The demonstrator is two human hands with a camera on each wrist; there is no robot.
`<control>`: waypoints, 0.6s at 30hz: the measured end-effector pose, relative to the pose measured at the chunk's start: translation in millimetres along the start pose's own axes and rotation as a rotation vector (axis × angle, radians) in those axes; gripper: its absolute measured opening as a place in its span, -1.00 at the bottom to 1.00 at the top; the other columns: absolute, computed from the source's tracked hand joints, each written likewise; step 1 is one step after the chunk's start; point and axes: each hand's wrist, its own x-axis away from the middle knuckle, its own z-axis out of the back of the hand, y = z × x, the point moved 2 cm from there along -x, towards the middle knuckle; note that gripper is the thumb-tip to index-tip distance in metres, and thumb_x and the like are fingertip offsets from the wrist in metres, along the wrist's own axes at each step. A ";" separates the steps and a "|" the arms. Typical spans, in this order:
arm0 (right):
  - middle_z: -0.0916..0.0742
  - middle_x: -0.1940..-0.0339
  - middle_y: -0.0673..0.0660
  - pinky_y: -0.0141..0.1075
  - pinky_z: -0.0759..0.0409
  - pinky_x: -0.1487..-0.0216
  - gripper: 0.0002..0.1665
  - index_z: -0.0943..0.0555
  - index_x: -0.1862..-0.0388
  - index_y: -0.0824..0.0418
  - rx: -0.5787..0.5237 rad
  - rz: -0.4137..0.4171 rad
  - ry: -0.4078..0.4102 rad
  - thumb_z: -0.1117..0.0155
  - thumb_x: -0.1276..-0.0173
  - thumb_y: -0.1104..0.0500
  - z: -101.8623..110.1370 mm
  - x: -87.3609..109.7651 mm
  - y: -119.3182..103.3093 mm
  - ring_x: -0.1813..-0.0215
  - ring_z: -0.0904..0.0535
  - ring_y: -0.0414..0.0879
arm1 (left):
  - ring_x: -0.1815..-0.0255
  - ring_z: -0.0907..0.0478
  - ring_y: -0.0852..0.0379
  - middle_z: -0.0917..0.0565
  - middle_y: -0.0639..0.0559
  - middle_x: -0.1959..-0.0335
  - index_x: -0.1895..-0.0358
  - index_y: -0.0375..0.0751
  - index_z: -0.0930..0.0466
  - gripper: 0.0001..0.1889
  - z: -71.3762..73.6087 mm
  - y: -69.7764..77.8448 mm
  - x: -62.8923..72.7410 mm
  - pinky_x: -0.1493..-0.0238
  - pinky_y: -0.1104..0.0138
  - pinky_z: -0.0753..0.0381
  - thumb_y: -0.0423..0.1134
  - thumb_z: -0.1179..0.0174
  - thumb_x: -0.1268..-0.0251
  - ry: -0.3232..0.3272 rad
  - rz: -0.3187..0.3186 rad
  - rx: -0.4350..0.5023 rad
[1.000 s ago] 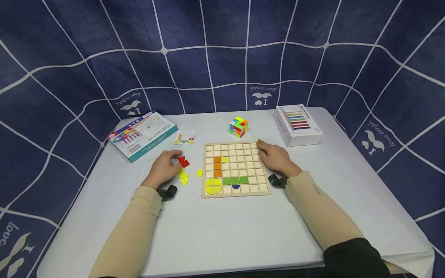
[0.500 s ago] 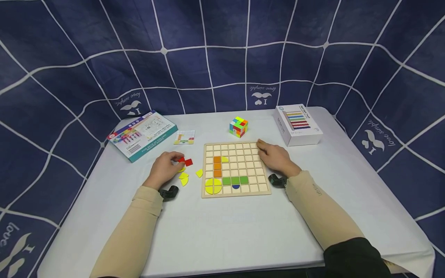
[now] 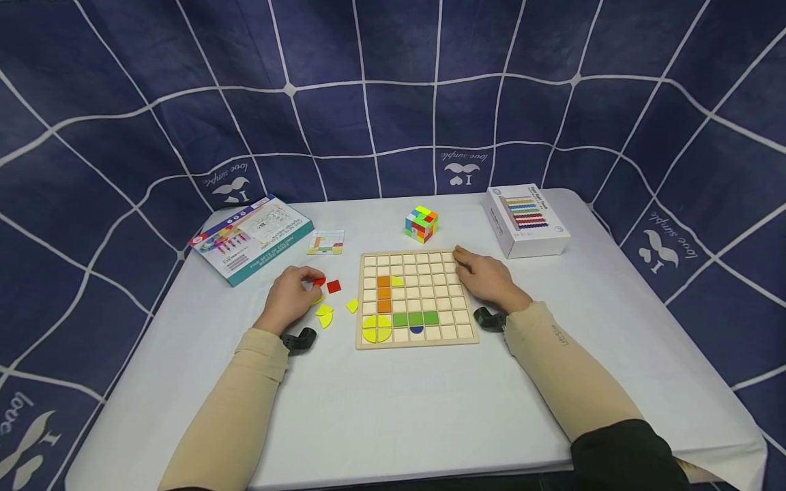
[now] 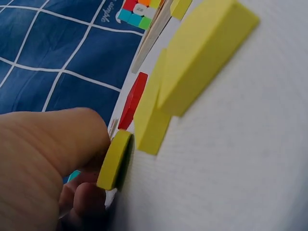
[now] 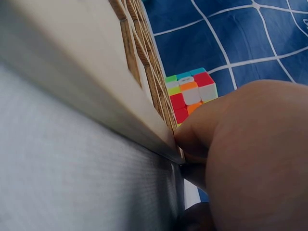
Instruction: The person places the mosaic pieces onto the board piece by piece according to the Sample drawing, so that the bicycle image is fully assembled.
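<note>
My left hand [image 3: 288,299] is over the loose pieces left of the board, its thumb and index finger pinching a small red piece [image 3: 318,281]. A red square tile [image 3: 333,286] lies just right of the fingertips. By the thumb in the left wrist view is a yellow piece [image 4: 114,161], slightly tilted. Several yellow pieces [image 3: 325,319] lie nearby. My right hand [image 3: 488,278] grips the wooden grid board [image 3: 424,343] at its far right corner. The board bears orange squares [image 3: 383,293], green squares [image 3: 415,318], yellow quarter circles [image 3: 376,329] and a blue half circle [image 3: 417,330].
Behind the board stands a puzzle cube [image 3: 421,224]. A small pattern card [image 3: 326,242] lies beyond my left hand, beside a flat teal-edged box [image 3: 252,239]. A white box [image 3: 527,221] sits at the back right. White cloth [image 3: 393,409] covers the table.
The red square tile has slid right, apart from the other red piece, which stays at my left fingertips. My right hand and the board have not moved.
</note>
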 end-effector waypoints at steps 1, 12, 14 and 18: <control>-0.34 -0.63 0.07 0.15 -0.32 -0.48 -0.36 -0.30 -0.61 0.11 0.000 0.002 0.002 0.05 -0.63 -0.03 0.1 0.0 0.0 -0.60 -0.29 0.19 | 0.13 -0.46 -0.10 -0.58 -0.15 -0.04 -0.11 -0.13 -0.71 -0.69 -0.2 -0.4 -0.4 0.06 0.12 -0.48 -0.26 -0.23 -0.33 0.003 -0.001 0.002; -0.34 -0.63 0.09 0.16 -0.31 -0.49 -0.36 -0.30 -0.60 0.12 -0.007 -0.001 0.005 0.04 -0.63 -0.03 -0.4 -0.4 0.3 -0.60 -0.28 0.19 | -0.03 -0.50 -0.13 -0.65 -0.16 -0.02 -0.08 -0.16 -0.72 -0.74 1.0 -0.6 -1.1 -0.14 -0.02 -0.50 -0.18 -0.29 -0.43 0.059 0.031 0.008; -0.34 -0.63 0.08 0.15 -0.30 -0.50 -0.36 -0.30 -0.61 0.11 -0.010 -0.002 0.003 0.04 -0.63 -0.04 -0.9 -0.7 0.8 -0.60 -0.28 0.19 | -0.04 -0.47 -0.13 -0.63 -0.14 -0.03 -0.07 -0.14 -0.73 -0.76 1.1 -0.4 -0.5 -0.14 -0.02 -0.48 -0.22 -0.26 -0.43 0.048 0.027 0.009; -0.34 -0.63 0.08 0.15 -0.31 -0.50 -0.36 -0.30 -0.61 0.11 -0.008 0.004 -0.001 0.05 -0.64 -0.04 -0.1 -0.8 0.1 -0.60 -0.29 0.18 | -0.04 -0.46 -0.15 -0.60 -0.18 -0.03 -0.08 -0.17 -0.68 -0.70 2.2 -0.2 -1.5 -0.12 0.00 -0.49 -0.15 -0.30 -0.37 0.074 0.048 0.000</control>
